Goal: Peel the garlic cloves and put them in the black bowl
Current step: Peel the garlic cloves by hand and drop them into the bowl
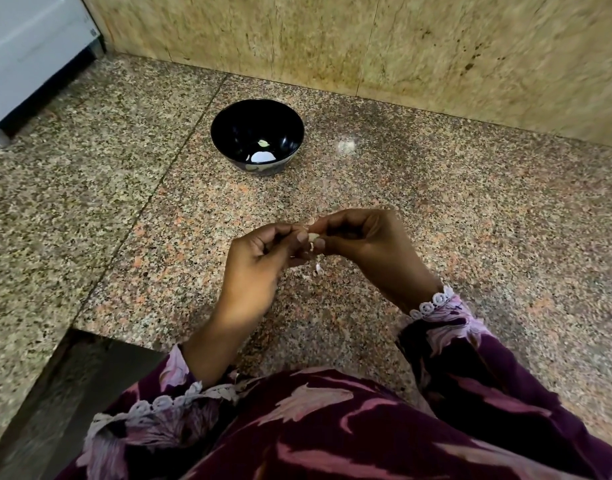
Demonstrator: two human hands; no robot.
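A small pale garlic clove (pixel 313 236) is pinched between the fingertips of both hands, above the middle of the granite counter. My left hand (pixel 259 258) and my right hand (pixel 363 244) meet at the clove, fingers curled round it. A strip of papery skin (pixel 317 268) hangs just below the fingers. The black bowl (pixel 228 123) stands farther back, beyond the hands, with one small pale clove (pixel 263 143) inside it and a bright reflection near its bottom.
The speckled granite counter (pixel 471 220) ends at a stone wall (pixel 401 46) behind the bowl. A white appliance (pixel 27 46) stands at the far left. The counter's front edge drops off at the lower left (pixel 90 332). A skin scrap (pixel 306 278) lies under the hands.
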